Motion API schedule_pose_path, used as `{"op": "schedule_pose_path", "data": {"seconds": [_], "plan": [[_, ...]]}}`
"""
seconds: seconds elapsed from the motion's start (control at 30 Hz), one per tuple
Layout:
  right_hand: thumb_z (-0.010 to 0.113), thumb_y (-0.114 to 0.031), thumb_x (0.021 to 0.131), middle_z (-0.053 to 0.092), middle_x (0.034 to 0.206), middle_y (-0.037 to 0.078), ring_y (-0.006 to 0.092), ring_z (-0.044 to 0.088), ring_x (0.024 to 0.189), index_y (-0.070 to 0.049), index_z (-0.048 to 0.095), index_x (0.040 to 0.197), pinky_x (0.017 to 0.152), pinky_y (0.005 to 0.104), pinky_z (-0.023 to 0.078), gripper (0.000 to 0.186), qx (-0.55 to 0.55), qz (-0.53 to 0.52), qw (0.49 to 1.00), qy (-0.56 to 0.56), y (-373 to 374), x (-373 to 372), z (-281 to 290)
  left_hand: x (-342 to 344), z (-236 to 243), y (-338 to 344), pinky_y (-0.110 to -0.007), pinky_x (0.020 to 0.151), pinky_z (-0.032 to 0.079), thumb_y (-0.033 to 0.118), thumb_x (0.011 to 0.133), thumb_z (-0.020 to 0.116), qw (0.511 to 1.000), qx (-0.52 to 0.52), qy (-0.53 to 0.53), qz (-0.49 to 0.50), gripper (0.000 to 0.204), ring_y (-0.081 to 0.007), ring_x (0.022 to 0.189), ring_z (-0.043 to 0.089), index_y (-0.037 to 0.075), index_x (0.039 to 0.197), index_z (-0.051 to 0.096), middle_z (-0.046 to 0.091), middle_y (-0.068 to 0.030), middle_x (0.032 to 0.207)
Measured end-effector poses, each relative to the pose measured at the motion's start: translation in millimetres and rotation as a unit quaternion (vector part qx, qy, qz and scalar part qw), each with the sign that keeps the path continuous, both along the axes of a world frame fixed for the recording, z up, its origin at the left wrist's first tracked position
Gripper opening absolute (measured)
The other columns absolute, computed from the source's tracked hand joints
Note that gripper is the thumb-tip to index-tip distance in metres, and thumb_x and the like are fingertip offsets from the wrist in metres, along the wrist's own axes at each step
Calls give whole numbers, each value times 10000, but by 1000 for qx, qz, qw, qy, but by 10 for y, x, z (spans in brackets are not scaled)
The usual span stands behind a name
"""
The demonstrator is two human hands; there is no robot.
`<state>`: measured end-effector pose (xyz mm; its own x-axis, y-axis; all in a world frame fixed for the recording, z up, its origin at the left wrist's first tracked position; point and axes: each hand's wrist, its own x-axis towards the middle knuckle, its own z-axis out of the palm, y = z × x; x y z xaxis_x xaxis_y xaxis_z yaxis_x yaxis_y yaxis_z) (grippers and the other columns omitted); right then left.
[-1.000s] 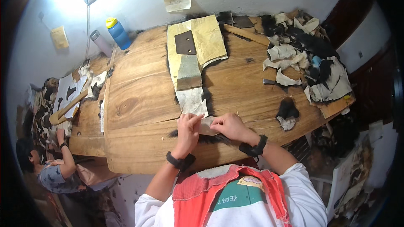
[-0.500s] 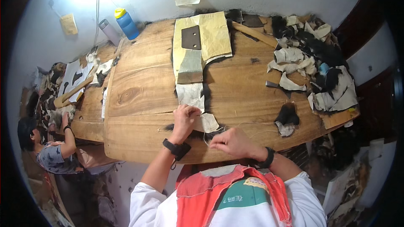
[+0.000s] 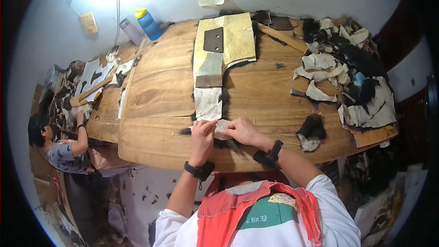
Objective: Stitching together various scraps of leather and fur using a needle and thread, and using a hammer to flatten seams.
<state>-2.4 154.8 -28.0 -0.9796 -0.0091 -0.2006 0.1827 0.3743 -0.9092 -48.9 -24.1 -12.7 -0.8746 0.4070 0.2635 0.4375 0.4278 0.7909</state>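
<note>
A narrow strip of fur pelt (image 3: 208, 104) lies pale skin side up, dark hair showing along its edges. My left hand (image 3: 203, 136) is closed on its near end, thumb and fingers pinching the hide. Close beside it, my right hand (image 3: 244, 131) is closed too, its fingertips pressed together at a small pale hide piece (image 3: 222, 130) that joins the strip. Whatever those fingertips pinch is too small to make out. Thin pale thread (image 3: 286, 134) runs over the wood to the right of this hand.
A yellowish paper-like sheet (image 3: 238, 41) with a dark holed plate (image 3: 213, 40) lies farther up the wooden table (image 3: 160, 132). Pelt scraps (image 3: 366, 96) heap at right, near a knife handle (image 3: 298, 93) and a dark fur piece (image 3: 312, 130). Another person (image 3: 66, 148) works at left.
My right hand has moved up and left, from near the table's front edge to the hide beside my left hand. My left hand keeps its pinch. The whole view has shifted slightly.
</note>
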Motion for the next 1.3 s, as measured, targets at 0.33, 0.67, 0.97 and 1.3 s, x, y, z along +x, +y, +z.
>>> {"op": "schedule_pose_path", "data": {"seconds": [0.33, 0.67, 0.97, 1.3], "plan": [[664, -276, 806, 696, 763, 162, 319, 676, 695, -61, 735, 849, 647, 421, 513, 231, 129, 14, 990, 47, -67, 44, -42, -78, -103, 154, -386, 778, 419, 147, 789, 699, 943, -259, 203, 49, 72, -267, 892, 565, 117, 849, 728, 636, -64, 839], [638, -291, 814, 681, 747, 178, 348, 669, 716, -61, 721, 831, 666, 450, 512, 245, 128, -12, 989, 66, -5, 165, 145, -288, -199, 125, -399, 778, 396, 136, 816, 633, 963, -219, 156, 25, 50, -264, 906, 555, 112, 823, 675, 602, -68, 864], [582, -210, 851, 635, 660, 152, 358, 641, 597, -63, 559, 692, 548, 461, 508, 218, 174, 170, 941, 237, -23, 584, 621, -369, -148, 76, -395, 804, 386, 88, 794, 613, 962, -225, 156, -25, 73, -269, 904, 548, 95, 860, 644, 595, -75, 876], [626, -213, 880, 626, 644, 118, 181, 587, 619, -2, 671, 878, 611, 324, 468, 215, -141, 1, 987, 79, 48, -161, 134, -44, 65, -86, -308, 855, 406, -26, 844, 625, 992, 55, -35, -106, 259, -202, 891, 496, 99, 1034, 749, 611, -33, 880]]}}
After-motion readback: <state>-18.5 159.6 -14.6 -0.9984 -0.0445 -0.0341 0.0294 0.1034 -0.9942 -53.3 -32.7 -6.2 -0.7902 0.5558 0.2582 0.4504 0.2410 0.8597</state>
